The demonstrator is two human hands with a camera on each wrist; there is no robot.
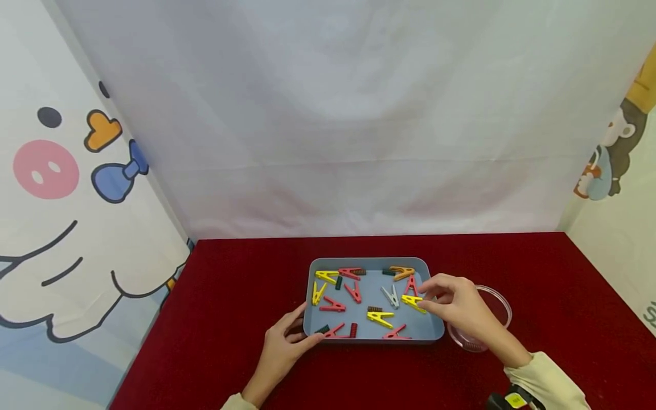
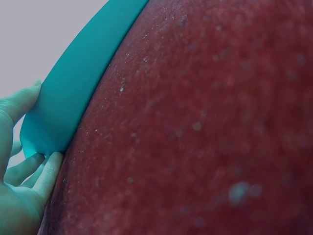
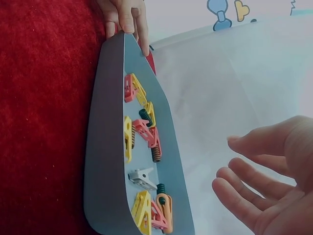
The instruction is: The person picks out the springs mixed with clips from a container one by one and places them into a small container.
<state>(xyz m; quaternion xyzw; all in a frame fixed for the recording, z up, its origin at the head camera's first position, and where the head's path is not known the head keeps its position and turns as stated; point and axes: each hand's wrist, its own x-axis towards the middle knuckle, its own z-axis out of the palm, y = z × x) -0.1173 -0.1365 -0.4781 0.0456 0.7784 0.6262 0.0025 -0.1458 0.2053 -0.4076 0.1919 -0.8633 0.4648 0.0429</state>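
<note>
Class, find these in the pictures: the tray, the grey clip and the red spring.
Tray [image 1: 370, 289]: head view, bare floor.
Grey clip [image 3: 141, 179]: right wrist view, its body.
Red spring [image 1: 353, 330]: head view, middle of the coil.

1. A blue-grey tray [image 1: 374, 341] on a red tabletop [image 1: 230, 319] holds red, yellow, grey and orange clips [image 1: 377, 315] and small coiled springs [image 1: 353, 330].
2. A person's left hand [image 1: 281, 346] holds the tray's near-left corner.
3. The right hand [image 1: 458, 302], fingers bent, hovers beside a yellow clip [image 1: 411, 301], its wrist partly hiding a clear round dish [image 1: 508, 312].

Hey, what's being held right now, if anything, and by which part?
The left hand holds the blue-gray tray by its near-left corner; the right hand holds nothing.
</note>
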